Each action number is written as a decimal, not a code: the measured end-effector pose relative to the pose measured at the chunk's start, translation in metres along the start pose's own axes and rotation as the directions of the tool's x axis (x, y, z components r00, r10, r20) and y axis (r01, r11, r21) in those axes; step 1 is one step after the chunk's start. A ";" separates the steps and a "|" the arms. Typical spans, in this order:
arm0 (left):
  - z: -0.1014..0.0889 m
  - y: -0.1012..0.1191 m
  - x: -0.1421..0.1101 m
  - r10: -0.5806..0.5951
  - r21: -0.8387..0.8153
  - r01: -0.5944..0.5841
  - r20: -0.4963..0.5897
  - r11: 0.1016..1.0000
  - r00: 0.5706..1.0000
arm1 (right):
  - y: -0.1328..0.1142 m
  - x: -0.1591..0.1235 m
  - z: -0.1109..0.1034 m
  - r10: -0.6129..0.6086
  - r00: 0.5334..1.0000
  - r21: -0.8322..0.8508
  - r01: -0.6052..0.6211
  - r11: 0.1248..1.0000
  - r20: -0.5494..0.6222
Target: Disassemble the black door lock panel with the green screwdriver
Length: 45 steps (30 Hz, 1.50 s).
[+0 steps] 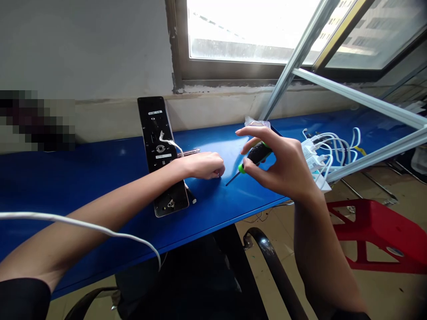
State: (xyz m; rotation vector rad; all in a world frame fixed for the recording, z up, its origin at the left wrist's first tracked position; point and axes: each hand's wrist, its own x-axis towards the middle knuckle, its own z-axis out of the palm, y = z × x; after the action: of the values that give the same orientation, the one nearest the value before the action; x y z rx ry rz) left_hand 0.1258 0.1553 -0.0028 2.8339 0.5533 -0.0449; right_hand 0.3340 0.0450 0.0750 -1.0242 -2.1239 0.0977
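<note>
My right hand [280,164] is wrapped round a screwdriver [251,159] with a black and green handle, its thin shaft pointing down-left at the blue bench top [83,178]. My left hand [203,165] rests on the bench with its fingers curled in a pinch; what they hold is too small to see. Just left of that hand lies a long black door-lock panel [160,151], flat on the bench, with a short white wire coming out of its middle. A small clear plastic bag [256,123] lies behind my right hand.
A bundle of white chargers and cables [325,153] lies at the bench's right end. Metal frame bars [363,100] slant over it from the window. A red plastic stool [380,233] stands on the floor at right. A white cable [83,224] crosses my left forearm. A dark chair is below.
</note>
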 end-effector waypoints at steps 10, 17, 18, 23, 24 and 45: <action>-0.013 0.018 -0.078 -0.034 -0.067 0.017 -0.251 0.998 0.967 | -0.020 0.004 0.005 -0.021 0.999 0.126 0.024 0.992 -0.028; 0.012 0.034 -0.156 -0.152 -0.265 0.020 -0.485 0.964 0.862 | -0.053 0.016 0.022 -0.097 0.995 0.198 0.092 0.976 0.016; 0.016 0.036 -0.162 -0.150 -0.265 0.019 -0.481 0.964 0.864 | -0.057 0.018 0.024 -0.109 0.994 0.201 0.102 0.974 0.023; 0.027 0.046 -0.170 -0.145 -0.274 0.024 -0.430 0.961 0.891 | -0.072 0.022 0.034 -0.157 0.986 0.147 0.147 0.978 0.058; 0.027 0.048 -0.169 -0.153 -0.277 0.033 -0.423 0.960 0.893 | -0.074 0.023 0.035 -0.161 0.985 0.133 0.151 0.980 0.064; 0.033 0.050 -0.168 -0.156 -0.237 0.061 -0.404 0.970 0.901 | -0.091 0.031 0.039 -0.251 0.959 -0.046 0.259 0.965 0.134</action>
State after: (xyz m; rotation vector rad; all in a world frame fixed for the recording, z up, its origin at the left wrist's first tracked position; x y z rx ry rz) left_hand -0.0106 0.0406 -0.0094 2.5940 0.7530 0.5858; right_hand 0.2381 0.0148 0.1001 -0.7876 -2.3711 -0.0317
